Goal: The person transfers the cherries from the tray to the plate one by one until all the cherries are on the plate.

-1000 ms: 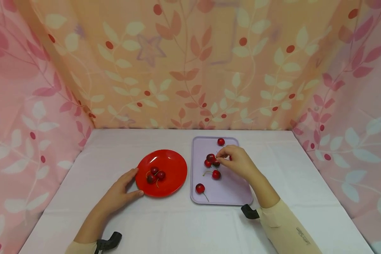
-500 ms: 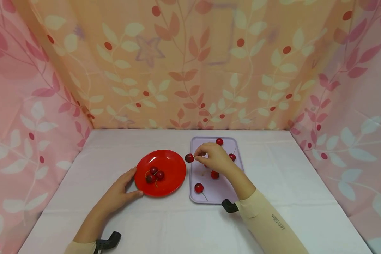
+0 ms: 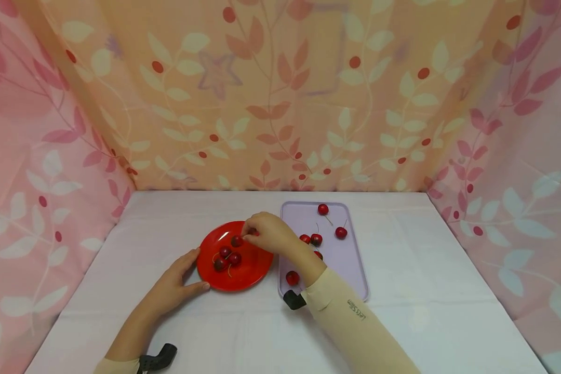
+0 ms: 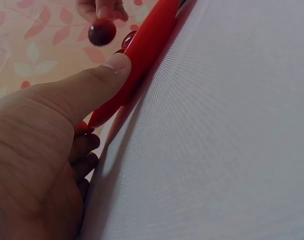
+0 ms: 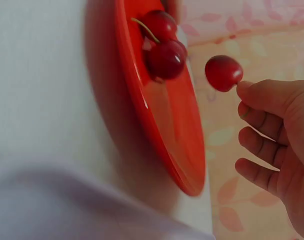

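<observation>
My right hand [image 3: 271,234] pinches a dark red cherry [image 3: 237,241] by its stem, between thumb and forefinger. In the right wrist view that cherry [image 5: 224,73] hangs free above the red plate [image 5: 182,150], the other fingers loosely bent below. Three cherries [image 3: 234,258] with stems lie together on the plate's left half. At the plate's left edge, my left hand [image 3: 173,283] holds the rim between thumb and fingers. The left wrist view has the thumb [image 4: 99,82] over the rim, the fingers curled beside it.
Right of the plate lies a lilac rectangular tray [image 3: 343,275] with several cherries, among them one at the back [image 3: 323,209] and one at the front left [image 3: 292,278]. The right forearm covers part of it. Patterned curtains [image 3: 280,104] enclose the white-covered table [image 3: 402,249] at back and sides.
My right hand has lifted a cherry from the tray's middle and carried it left, over the plate. My left hand has stayed at the plate's rim.
</observation>
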The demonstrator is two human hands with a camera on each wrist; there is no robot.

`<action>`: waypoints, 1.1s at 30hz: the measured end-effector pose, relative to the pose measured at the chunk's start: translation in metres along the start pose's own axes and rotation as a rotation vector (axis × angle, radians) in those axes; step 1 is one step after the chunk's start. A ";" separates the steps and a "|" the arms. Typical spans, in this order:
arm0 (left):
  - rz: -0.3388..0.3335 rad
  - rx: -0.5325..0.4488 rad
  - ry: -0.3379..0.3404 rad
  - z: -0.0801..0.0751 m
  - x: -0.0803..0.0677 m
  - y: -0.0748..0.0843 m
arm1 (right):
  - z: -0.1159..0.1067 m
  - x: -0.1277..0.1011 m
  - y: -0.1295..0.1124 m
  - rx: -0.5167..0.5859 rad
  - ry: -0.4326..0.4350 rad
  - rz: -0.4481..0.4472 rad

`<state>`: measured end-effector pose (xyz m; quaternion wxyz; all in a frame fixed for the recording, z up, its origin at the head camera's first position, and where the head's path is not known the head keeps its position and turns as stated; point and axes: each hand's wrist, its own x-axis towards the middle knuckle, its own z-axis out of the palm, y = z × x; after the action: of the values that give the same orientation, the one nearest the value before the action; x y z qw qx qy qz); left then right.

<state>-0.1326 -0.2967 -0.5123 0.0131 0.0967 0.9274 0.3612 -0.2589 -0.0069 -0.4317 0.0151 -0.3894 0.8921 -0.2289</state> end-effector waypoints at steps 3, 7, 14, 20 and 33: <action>-0.004 0.002 -0.011 0.001 0.001 0.002 | 0.010 0.004 -0.003 -0.006 -0.004 -0.002; -0.005 0.004 -0.021 0.003 0.002 0.003 | 0.023 0.006 -0.004 -0.015 -0.017 0.005; 0.009 0.024 -0.022 0.006 0.001 0.001 | 0.033 0.003 -0.006 -0.052 -0.028 0.010; -0.011 0.021 -0.025 0.009 -0.001 -0.002 | 0.033 0.001 -0.005 -0.079 -0.022 -0.004; -0.011 0.023 -0.018 0.001 0.003 -0.005 | -0.005 -0.021 -0.002 -0.104 0.058 -0.029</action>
<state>-0.1365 -0.2988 -0.5162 0.0221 0.0951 0.9318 0.3495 -0.2438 0.0081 -0.4298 -0.0341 -0.3959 0.8970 -0.1937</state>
